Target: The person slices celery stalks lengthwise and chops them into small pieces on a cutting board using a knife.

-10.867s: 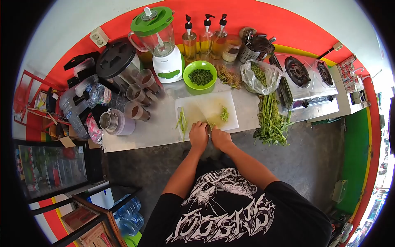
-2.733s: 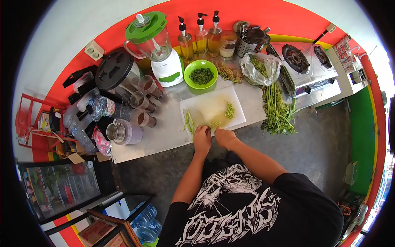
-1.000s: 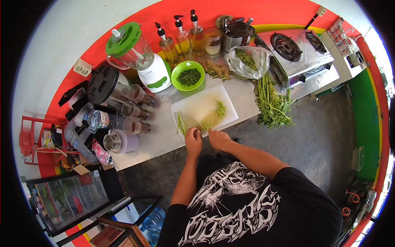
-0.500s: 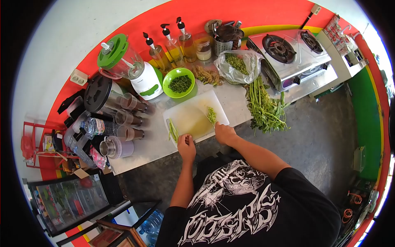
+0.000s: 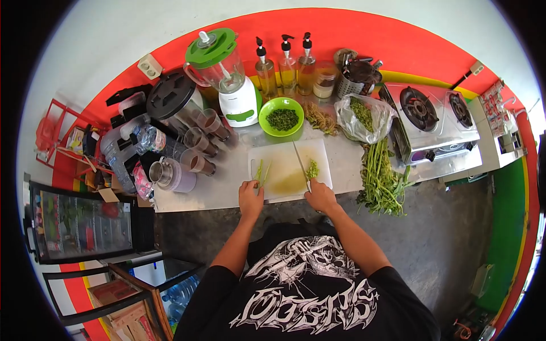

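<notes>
My right hand (image 5: 320,196) is closed around the handle of a knife (image 5: 300,162). The blade points away from me over a white cutting board (image 5: 277,153), just left of a small pile of chopped greens (image 5: 312,169). At the board's left front edge, my left hand (image 5: 251,198) has its fingers curled at the near ends of a few green stems (image 5: 261,170). A wet yellowish-green stain marks the board between the hands. Behind the board stands a green bowl (image 5: 265,128) holding dark chopped leaves.
A blender (image 5: 234,96), pump bottles (image 5: 288,74) and a plastic bag of greens (image 5: 372,122) stand along the back. Long leafy stalks (image 5: 379,182) hang over the front edge, near a gas stove (image 5: 424,125). Several brown-tinted glasses (image 5: 200,162) are at left.
My view has turned, so the counter appears more level and shifted right. My left hand has come up to the stems. The knife blade now shows clearly, left of the chopped pile.
</notes>
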`<state>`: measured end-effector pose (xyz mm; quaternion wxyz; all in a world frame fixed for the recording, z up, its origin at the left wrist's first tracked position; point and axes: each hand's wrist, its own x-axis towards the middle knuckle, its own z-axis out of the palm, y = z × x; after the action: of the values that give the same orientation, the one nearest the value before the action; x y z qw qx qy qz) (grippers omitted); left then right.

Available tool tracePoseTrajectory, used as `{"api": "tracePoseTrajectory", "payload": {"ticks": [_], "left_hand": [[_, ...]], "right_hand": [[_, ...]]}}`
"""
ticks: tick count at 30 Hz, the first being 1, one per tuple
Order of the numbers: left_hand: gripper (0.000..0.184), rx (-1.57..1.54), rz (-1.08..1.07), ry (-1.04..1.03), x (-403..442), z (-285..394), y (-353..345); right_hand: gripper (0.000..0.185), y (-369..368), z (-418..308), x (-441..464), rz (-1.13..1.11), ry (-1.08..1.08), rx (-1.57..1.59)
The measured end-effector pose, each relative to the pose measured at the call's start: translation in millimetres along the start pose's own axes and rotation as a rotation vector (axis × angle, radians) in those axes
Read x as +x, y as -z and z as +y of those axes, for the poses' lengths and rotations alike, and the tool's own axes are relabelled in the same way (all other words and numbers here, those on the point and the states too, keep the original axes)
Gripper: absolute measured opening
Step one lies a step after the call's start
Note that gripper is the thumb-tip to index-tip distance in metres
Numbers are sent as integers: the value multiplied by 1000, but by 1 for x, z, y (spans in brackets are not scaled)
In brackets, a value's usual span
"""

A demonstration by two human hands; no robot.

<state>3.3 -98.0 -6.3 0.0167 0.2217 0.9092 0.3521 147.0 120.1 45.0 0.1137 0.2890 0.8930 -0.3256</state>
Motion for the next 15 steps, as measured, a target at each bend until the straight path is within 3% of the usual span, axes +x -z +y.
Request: {"api": "tracePoseTrajectory", "payload": {"ticks": [15], "left_hand": [[9,95,-47,-211,13,11,-2]], "right_hand": [[36,-31,-4,-5,84,55,129]]}}
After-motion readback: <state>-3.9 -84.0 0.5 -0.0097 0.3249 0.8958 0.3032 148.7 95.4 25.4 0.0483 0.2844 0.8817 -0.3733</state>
